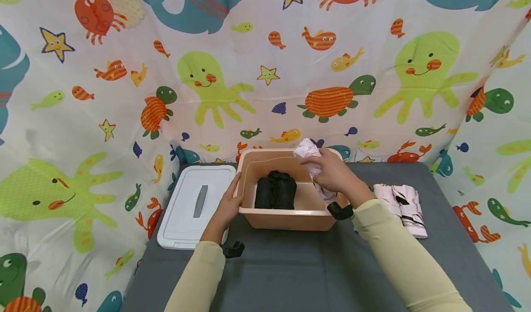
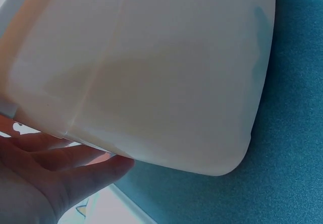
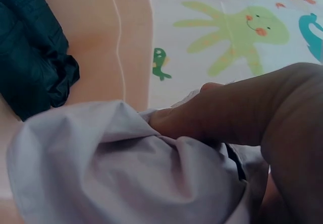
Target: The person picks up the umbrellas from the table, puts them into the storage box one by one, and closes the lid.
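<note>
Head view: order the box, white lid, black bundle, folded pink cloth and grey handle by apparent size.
1. Box
2. White lid
3. Black bundle and folded pink cloth: too alike to rank
4. Grey handle

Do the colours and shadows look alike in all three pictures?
No: in the head view, the flat grey table shows soft shadows; in the left wrist view, it looks teal and the peach plastic tub washed out; in the right wrist view, the near-black fabric bundle looks dark green.
</note>
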Demonstrator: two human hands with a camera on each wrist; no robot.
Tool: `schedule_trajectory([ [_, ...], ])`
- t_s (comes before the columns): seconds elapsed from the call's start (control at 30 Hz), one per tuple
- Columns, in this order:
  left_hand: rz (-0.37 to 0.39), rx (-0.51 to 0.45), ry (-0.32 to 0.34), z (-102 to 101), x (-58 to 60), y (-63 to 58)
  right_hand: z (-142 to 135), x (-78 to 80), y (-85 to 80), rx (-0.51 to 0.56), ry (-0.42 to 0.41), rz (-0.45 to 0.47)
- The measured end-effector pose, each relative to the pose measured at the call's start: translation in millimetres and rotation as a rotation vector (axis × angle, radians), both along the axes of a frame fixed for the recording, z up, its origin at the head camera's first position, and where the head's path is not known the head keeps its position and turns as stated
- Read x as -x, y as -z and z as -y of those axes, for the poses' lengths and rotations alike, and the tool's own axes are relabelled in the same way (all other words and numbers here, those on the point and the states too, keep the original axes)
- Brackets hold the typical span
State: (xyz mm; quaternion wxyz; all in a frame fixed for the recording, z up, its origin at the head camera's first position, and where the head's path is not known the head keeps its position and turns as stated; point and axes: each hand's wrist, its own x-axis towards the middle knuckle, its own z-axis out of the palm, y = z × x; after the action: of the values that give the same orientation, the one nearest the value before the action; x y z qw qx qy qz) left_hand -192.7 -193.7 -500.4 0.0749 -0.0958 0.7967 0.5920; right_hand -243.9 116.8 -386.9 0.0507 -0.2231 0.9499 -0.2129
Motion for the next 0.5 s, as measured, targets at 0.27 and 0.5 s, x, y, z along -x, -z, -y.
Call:
schedule_trajectory([
  [0.27,-0.007,0.007,0.002,0.0,-1.3,0.8,10.0,7.6,12.6,-0.044,-0.035,0.020],
  [0.5,-0.025,0.019,0.001,-0.3,-0.3,1.2,15.6,14.6,22.4,0.003,-0.032,0.079],
])
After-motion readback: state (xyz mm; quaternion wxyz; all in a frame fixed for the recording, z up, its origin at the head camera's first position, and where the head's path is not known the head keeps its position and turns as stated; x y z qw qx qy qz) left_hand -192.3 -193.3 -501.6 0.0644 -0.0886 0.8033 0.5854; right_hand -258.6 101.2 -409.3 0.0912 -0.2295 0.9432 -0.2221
